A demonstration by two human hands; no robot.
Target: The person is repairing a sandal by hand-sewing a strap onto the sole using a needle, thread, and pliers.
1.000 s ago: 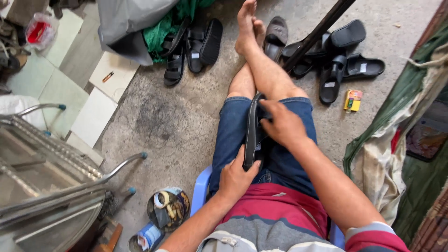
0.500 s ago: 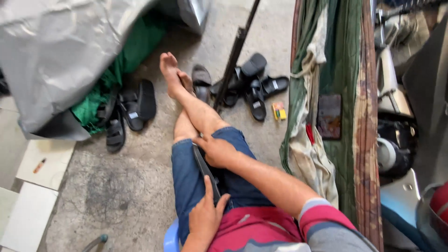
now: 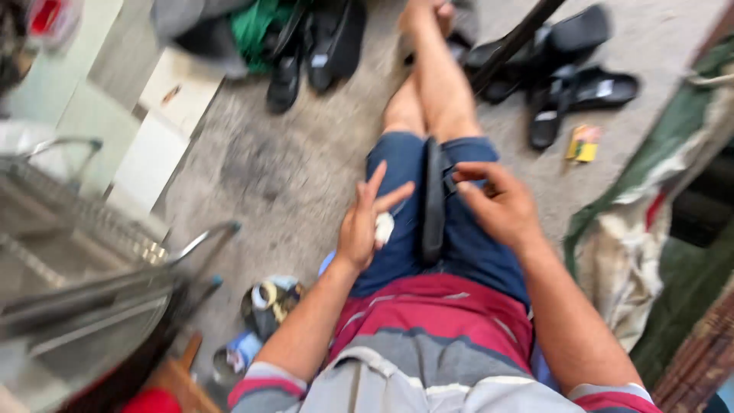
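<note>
I sit with bare legs crossed, in blue shorts [image 3: 397, 252]. A long, narrow black piece [image 3: 433, 203], perhaps a sandal seen on edge, lies lengthwise on my lap. My right hand [image 3: 497, 206] is beside its upper part, with thumb and fingertips pinching its edge. My left hand [image 3: 363, 226] hovers just left of it over my thigh, with its fingers spread apart. A small white bit [image 3: 384, 227] shows at the thumb, and blur hides whether it is gripped.
Several black sandals [image 3: 569, 92] lie on the concrete floor ahead, crossed by a dark pole [image 3: 512, 42]. A small yellow packet [image 3: 585, 143] lies to the right. A metal rack [image 3: 84, 260] stands at left, tape rolls [image 3: 267, 302] below it, and green cloth [image 3: 650, 206] to the right.
The view has swung back to the left and come closer. My left hand has lifted off the black piece's lower end and spread its fingers. My right hand stays at its upper part.
</note>
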